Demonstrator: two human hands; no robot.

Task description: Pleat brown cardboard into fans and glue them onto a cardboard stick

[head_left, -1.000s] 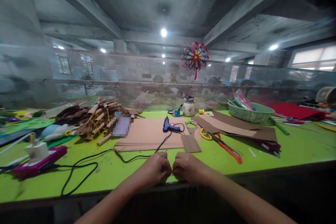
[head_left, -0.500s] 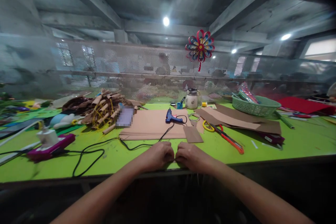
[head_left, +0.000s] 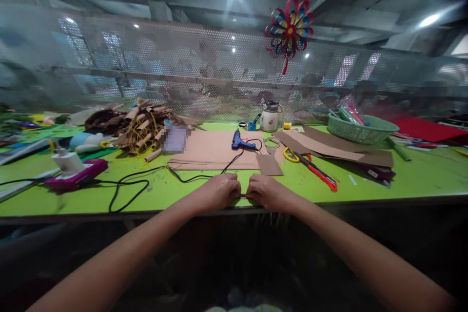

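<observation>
Close together at the front edge of the green table, my left hand [head_left: 223, 191] and my right hand [head_left: 268, 192] are both closed. A thin brown strip [head_left: 243, 196], seemingly paper, shows in the small gap between them, pinched at each end. My fingers hide most of it. Just beyond lie a small brown paper piece [head_left: 269, 165] and a stack of light brown paper sheets [head_left: 204, 148]. On the stack rests a blue glue gun [head_left: 241, 142] with its black cord. Scissors [head_left: 310, 168] with yellow and red handles are to the right of my right hand.
A heap of rolled brown paper [head_left: 141, 129] stands at the back left. Nearer are a purple power strip [head_left: 78, 175] and a looping black cord [head_left: 126, 183]. At the right are a green basket [head_left: 363, 129] and long brown sheets [head_left: 329, 148]. A jug [head_left: 271, 118] stands behind.
My view has tilted down, so the table and hands sit higher in the picture. The hands are slightly farther apart, and the brown strip between them shows more clearly.
</observation>
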